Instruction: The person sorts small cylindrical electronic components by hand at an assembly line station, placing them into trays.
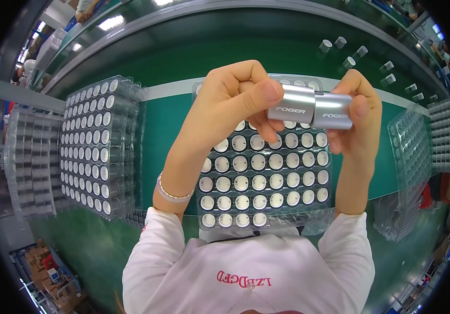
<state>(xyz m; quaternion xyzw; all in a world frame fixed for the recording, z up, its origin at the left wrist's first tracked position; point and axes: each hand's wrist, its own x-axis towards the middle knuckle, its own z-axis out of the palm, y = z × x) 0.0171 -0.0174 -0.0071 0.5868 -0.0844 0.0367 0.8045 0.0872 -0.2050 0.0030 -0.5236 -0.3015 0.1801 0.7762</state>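
Note:
My left hand (238, 99) pinches a silver cylinder with a shiny metallic side (294, 95) between thumb and fingers. A second silver cylinder (333, 104), of similar size, is gripped by the thumb and fingers of my right hand (358, 107). The two cylinders are side by side, lettered sides up, their near edges touching or almost so. Both hands are above a clear plastic tray (266, 222) on the green table, filled with rows of round, white-topped pieces (259, 180). The hands and cylinders cover part of the tray's far rows.
Left of the tray stands a stack of filled clear trays (117, 157), with another stack (29, 157) beyond it. Several loose silver cylinders (349, 63) are on the green conveyor belt (209, 49) at the far right. Clear plastic trays (410, 141) stand at the right.

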